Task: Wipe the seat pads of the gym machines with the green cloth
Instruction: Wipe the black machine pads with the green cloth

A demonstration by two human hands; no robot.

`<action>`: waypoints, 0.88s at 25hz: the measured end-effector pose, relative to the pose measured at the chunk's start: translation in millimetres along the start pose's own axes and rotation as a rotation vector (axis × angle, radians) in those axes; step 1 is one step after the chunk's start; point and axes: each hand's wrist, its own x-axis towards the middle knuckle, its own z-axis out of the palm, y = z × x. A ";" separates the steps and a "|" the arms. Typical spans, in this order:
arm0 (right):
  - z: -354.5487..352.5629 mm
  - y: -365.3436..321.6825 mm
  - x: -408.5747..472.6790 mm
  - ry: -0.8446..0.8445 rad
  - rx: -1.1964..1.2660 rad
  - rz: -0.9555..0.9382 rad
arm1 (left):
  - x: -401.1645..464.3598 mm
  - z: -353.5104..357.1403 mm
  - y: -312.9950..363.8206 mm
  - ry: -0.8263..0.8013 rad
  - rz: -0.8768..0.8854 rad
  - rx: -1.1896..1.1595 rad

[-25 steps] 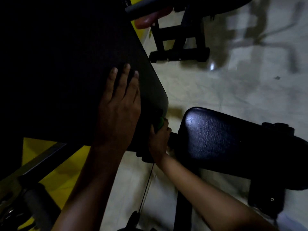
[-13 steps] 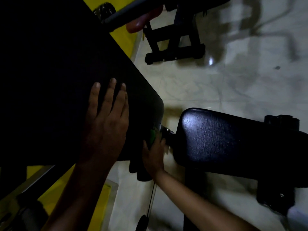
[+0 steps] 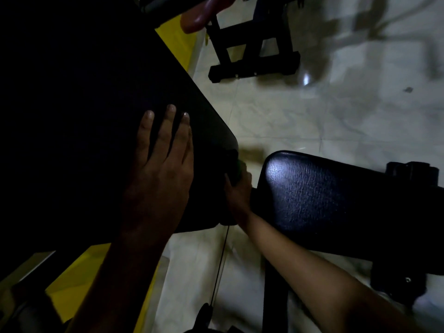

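Dim floor (image 3: pixel 312 111); green cloth (image 3: pixel 236 170) seemingly half-hidden.

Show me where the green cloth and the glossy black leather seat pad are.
green cloth (image 3: pixel 238 169): head view, the small part visible above the right hand.
glossy black leather seat pad (image 3: pixel 319 195): head view, top surface.

Pale tiled floor (image 3: pixel 312 121), black machine base (image 3: pixel 254 68) standing on it

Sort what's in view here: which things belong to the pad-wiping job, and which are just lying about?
Part of the job:
- green cloth, gripped by the right hand
- large dark pad, with the left hand flat on it
- black seat pad

Just there:
- black machine base
- reddish grip
- thin cable
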 end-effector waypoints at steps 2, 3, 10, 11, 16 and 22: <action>-4.8 3.2 23.1 -0.053 -0.043 0.172 | 0.7 -1.2 -0.6 -0.015 -0.019 -0.024; -6.2 3.0 31.3 -0.084 -0.052 0.242 | 2.0 -2.4 -1.2 -0.022 -0.021 -0.040; -12.1 -9.0 47.7 0.024 0.029 -0.116 | 6.3 -3.4 -1.8 -0.053 0.020 -0.023; -13.8 -10.2 56.3 -0.013 0.009 -0.079 | 6.0 -2.7 -1.9 -0.046 0.017 -0.032; -32.6 -40.4 68.8 -0.114 -0.012 0.048 | 8.8 -2.5 2.6 -0.004 -0.022 -0.122; -63.9 -161.6 44.0 -0.282 -0.107 -0.302 | 33.5 -45.5 -47.6 -0.034 -0.067 -0.328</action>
